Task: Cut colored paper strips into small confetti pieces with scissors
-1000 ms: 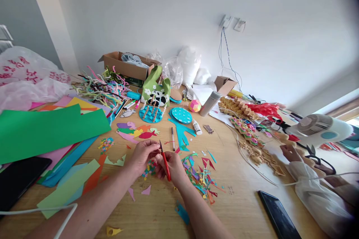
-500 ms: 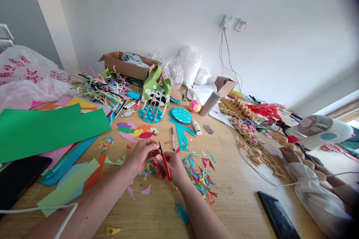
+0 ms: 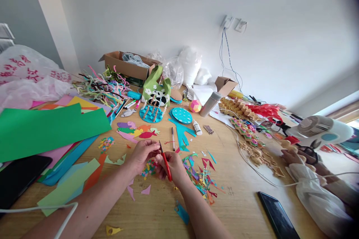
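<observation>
Red-handled scissors (image 3: pixel 166 164) are in my right hand (image 3: pixel 172 166), with their dark blades pointing up and away. My left hand (image 3: pixel 144 153) is closed just left of the blades, its fingertips pinched on something too small to make out. Under and between my hands lies a pile of small coloured paper dots (image 3: pixel 148 169). Paper scraps (image 3: pixel 198 175) in many colours spread to the right of my right hand. Beyond my hands are a pen (image 3: pixel 173 139), cut paper fish (image 3: pixel 147 134) and a blue cut sheet (image 3: pixel 181 132).
Green paper sheets (image 3: pixel 42 129) and a black tablet (image 3: pixel 22 175) lie at left. A phone (image 3: pixel 277 214) rests at front right. A white cable (image 3: pixel 252 171) crosses the right side, near another person's hands (image 3: pixel 294 157) holding dark scissors. A grey bottle (image 3: pixel 210 104) stands behind.
My hands and the red scissors have hardly moved. At the right, the other person's hands have shifted, and their dark scissors now show more clearly.
</observation>
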Demonstrator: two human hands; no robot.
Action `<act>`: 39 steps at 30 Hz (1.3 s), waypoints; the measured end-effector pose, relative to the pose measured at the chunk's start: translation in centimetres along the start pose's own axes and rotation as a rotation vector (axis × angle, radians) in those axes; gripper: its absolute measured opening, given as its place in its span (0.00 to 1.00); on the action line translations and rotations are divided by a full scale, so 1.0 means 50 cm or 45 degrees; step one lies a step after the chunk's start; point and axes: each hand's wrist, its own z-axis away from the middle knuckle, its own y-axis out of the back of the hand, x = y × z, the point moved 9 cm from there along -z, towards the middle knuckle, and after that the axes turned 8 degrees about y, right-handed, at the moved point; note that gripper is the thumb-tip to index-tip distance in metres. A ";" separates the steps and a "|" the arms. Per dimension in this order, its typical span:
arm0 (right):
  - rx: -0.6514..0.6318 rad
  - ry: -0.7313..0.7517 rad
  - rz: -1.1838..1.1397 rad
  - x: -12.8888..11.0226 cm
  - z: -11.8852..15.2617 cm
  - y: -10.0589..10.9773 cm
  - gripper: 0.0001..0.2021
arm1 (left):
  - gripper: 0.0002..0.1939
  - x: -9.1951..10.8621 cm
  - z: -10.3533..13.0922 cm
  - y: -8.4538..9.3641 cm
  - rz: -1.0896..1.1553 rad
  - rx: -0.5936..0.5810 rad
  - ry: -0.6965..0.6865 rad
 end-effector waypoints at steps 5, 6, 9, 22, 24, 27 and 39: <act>-0.006 -0.002 0.019 0.003 0.001 0.002 0.25 | 0.08 -0.002 -0.002 0.005 -0.022 0.010 0.001; -0.007 -0.006 0.022 0.004 0.001 0.002 0.25 | 0.08 -0.002 -0.003 0.007 -0.018 0.014 0.001; -0.009 -0.005 0.024 0.004 -0.001 0.003 0.25 | 0.07 -0.002 -0.006 0.012 0.010 0.030 -0.008; 0.011 -0.004 0.045 -0.001 0.001 0.002 0.26 | 0.08 0.001 -0.003 0.011 -0.002 0.044 -0.014; 0.010 -0.012 0.037 0.000 0.001 0.001 0.26 | 0.08 0.001 -0.003 0.011 -0.006 0.044 -0.018; 0.005 -0.025 0.038 0.000 0.002 -0.001 0.27 | 0.07 0.002 -0.004 0.014 -0.002 0.052 -0.026; -0.008 -0.023 0.037 -0.001 0.001 0.000 0.26 | 0.06 0.008 -0.006 0.017 -0.021 0.054 -0.063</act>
